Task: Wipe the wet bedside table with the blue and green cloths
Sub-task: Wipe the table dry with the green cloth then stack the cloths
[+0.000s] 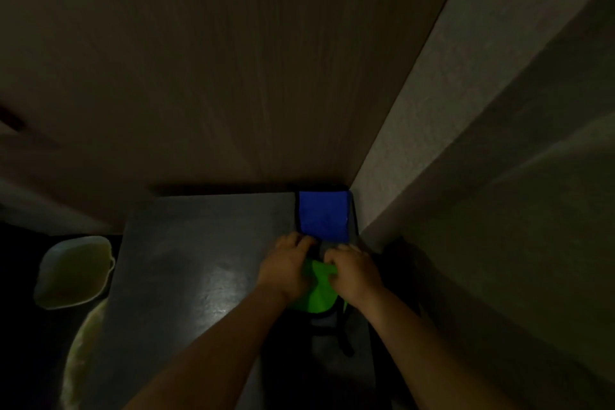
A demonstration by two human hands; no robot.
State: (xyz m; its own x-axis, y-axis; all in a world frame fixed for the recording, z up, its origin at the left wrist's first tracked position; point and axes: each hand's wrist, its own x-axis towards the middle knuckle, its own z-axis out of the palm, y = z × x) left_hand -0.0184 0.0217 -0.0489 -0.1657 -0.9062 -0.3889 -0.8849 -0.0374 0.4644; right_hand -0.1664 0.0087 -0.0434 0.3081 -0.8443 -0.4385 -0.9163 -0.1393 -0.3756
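- The green cloth (pixel 318 293) lies bunched on the bedside table (pixel 199 260), under and between both hands, on the right part of the top.
- The left hand (pixel 289 268) has its fingers curled down over the cloth's far left edge and grips it. The right hand (pixel 354 271) pinches a fold of the same cloth with curled fingers.
- The green cloth's longer side seems to run from the fingertips back toward the wrists. Its true outline is hard to judge, since the hands cover much of it.
- The blue cloth (pixel 324 216) lies flat just beyond the fingertips, in the table's far right corner. It is folded into a neat rectangle whose long side points away from the hands.
- A small grey patch shows between the fingertips and the blue cloth. I cannot tell what it belongs to.
- A dark strap (pixel 344 333) trails from under the green cloth, beside the right wrist. The dim light hides what it is attached to.
- A wooden panel (pixel 233 76) rises beyond the hands, and a rough pale wall (pixel 432 110) closes in tight on the right of the right hand.
- Well off to the left of the left hand, below the table edge, stands a pale bin (pixel 75 271). A pale curved shape (pixel 80 359) nearer the camera is cut off and too dark to name.
- The tabletop shows a faint sheen left of the left forearm.
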